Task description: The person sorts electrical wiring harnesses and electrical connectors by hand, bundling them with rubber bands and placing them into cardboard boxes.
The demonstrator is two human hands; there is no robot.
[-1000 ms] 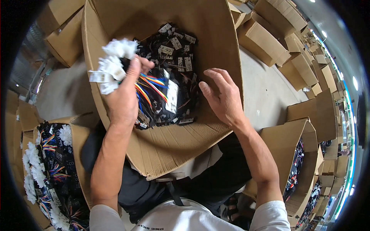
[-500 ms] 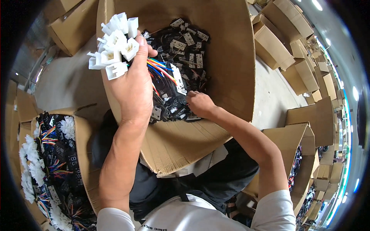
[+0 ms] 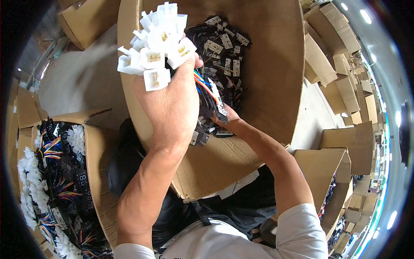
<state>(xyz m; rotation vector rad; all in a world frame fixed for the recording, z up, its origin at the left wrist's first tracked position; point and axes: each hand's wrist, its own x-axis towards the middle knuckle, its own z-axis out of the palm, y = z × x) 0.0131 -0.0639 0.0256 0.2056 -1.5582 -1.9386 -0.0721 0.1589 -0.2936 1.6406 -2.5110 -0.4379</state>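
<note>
My left hand (image 3: pixel 170 108) is closed round a bunch of white plastic plug connectors (image 3: pixel 153 60), whose open ends with brass pins fan out above the fist. From it run coloured wires (image 3: pixel 206 85) to black display modules with pale circuit boards (image 3: pixel 217 101), hanging over the big cardboard box (image 3: pixel 276 64). My right hand (image 3: pixel 230 116) is low in that box, behind the hanging modules. Its fingers are hidden there. Under both hands lies a heap of similar black modules (image 3: pixel 222 64) with pale boards, inside the box.
At the left stands another carton (image 3: pixel 101 172) filled with modules, coloured wires and white connectors (image 3: pixel 32 185). Further cartons (image 3: pixel 345 86) line the right side, and an open one (image 3: pixel 319 166) with modules is near my right elbow. My legs (image 3: pixel 241 194) are below the big box.
The view has shifted a little. My left hand still grips the connector bunch. My right hand has moved from the front of the hanging modules to behind them.
</note>
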